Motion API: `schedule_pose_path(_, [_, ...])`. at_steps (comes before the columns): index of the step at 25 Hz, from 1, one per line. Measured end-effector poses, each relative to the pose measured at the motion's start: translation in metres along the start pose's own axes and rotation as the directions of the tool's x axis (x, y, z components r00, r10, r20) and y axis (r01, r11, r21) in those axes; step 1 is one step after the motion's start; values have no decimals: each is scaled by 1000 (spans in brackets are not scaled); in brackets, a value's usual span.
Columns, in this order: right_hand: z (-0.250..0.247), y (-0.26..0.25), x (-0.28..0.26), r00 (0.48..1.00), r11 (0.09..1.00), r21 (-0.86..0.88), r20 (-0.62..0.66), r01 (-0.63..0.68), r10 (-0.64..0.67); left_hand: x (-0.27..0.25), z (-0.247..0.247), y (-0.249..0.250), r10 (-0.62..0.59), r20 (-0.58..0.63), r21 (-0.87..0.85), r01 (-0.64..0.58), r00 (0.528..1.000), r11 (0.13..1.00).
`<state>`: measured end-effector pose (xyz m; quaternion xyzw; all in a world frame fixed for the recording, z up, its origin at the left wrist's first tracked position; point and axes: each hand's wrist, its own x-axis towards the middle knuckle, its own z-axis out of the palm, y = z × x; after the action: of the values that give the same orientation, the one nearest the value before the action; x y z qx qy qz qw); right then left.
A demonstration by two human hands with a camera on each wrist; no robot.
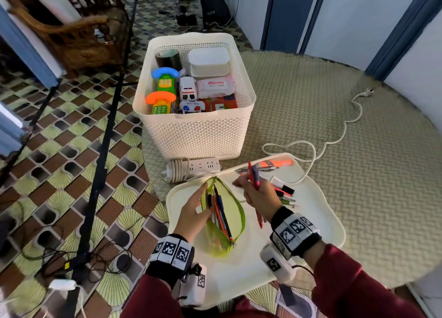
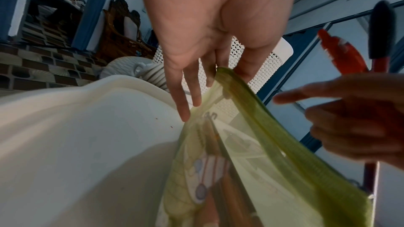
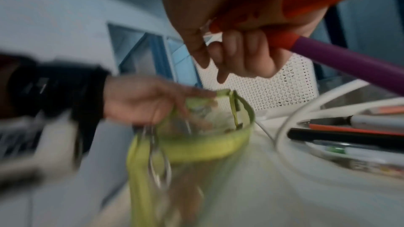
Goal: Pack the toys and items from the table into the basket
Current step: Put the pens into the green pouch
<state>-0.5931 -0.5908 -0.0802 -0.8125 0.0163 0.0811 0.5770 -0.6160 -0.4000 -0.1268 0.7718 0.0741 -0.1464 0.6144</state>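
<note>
A green mesh pencil pouch (image 1: 224, 219) lies unzipped on a white tray (image 1: 320, 222), with several pens inside it. My left hand (image 1: 195, 212) pinches the pouch's left edge (image 2: 227, 78) and holds the mouth wide. My right hand (image 1: 257, 193) grips a bunch of red and purple pens (image 1: 254, 176) just right of the pouch; their barrels (image 3: 341, 58) stick out of my fist. More pens and markers (image 1: 284, 191) lie loose on the tray. The white basket (image 1: 198, 136) stands behind the tray, holding toy phones (image 1: 165, 78), toy cars (image 1: 187, 88), boxes and wipes.
A white power strip (image 1: 196, 168) with its coiled cord lies between basket and tray; its cable (image 1: 334, 138) trails across the round table to the right. An orange highlighter (image 1: 275, 163) sits at the tray's far edge. A wooden chair (image 1: 79, 35) stands on the floor to the left.
</note>
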Motion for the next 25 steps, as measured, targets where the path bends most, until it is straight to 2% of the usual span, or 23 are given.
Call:
schedule_pose_path(2, [4, -16, 17, 989, 939, 336, -99, -70, 109, -2, -3, -1, 41, 53, -1, -41, 998, 999])
schedule_pose_path(3, [11, -20, 23, 983, 908, 412, -119, -79, 140, -3, -3, 0, 58, 81, 16, -60, 995, 998])
schedule_pose_path(5, [28, -19, 29, 977, 902, 404, -73, -155, 201, -5, -3, 0, 66, 100, 39, -70, 993, 997])
schedule_pose_path(7, [44, -7, 24, 953, 927, 222, 97, -302, 287, -5, -3, 1, 44, 89, 3, -44, 995, 999])
schedule_pose_path(8, [50, 2, 20, 932, 944, 56, 188, -326, 310, -5, -4, 1, 26, 81, -18, -24, 996, 1000])
schedule_pose_path(9, [53, 9, 15, 925, 952, -120, 233, -280, 301, -4, -4, 0, 21, 79, -34, -18, 997, 999])
schedule_pose_path(10, [53, 11, 12, 939, 947, -261, 235, -190, 253, -3, -5, -2, 26, 77, -39, -24, 997, 999])
schedule_pose_path(12, [43, 10, 7, 982, 936, -352, 169, -21, 85, 0, -6, -5, 31, 82, -38, -28, 996, 999])
schedule_pose_path(13, [34, 10, 7, 992, 943, -331, 119, 10, 32, 1, -7, -6, 25, 87, -28, -23, 996, 999])
schedule_pose_path(15, [8, 21, 10, 999, 935, -350, -9, -49, 49, 4, -6, -9, 25, 105, -2, -25, 994, 1000])
schedule_pose_path(16, [-7, 29, 12, 993, 893, -433, -48, -121, 111, 5, -5, -8, 26, 118, -4, -26, 993, 1000])
schedule_pose_path(18, [-33, 51, 10, 971, 688, -693, -81, -218, 227, 7, -1, -9, 25, 136, -25, -22, 990, 999])
schedule_pose_path(20, [-46, 74, 6, 973, 544, -828, -8, -136, 231, 8, 1, -10, 43, 134, -23, -40, 990, 999])
schedule_pose_path(22, [-47, 91, 1, 980, 498, -867, 93, -8, 178, 10, 2, -11, 49, 114, -23, -47, 992, 999])
schedule_pose_path(25, [-42, 106, -1, 987, 538, -841, 41, -48, 153, 11, 2, -15, 44, 85, -29, -42, 995, 999])
